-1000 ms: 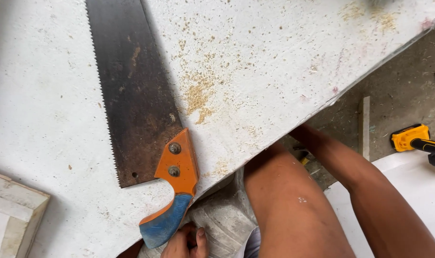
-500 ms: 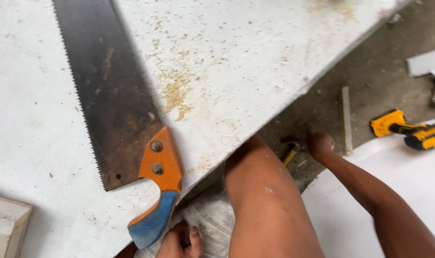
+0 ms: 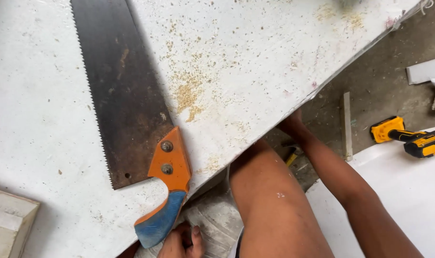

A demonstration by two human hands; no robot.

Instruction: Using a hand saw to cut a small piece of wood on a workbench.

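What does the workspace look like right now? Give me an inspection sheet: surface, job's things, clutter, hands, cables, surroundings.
Surface: white painted board, dusted with tan sawdust.
Job's things: rusty dark-bladed hand saw with orange and blue handle, lying flat on the board, handle at the near edge.
Clutter: white block at lower left.
Hands: left hand just below the saw handle, contact unclear; right hand hidden under the board's edge, only the right forearm shows.
Cables: nothing seen.
Surroundings: yellow and black power drill on the grey floor; thin wooden strip; white sheet.
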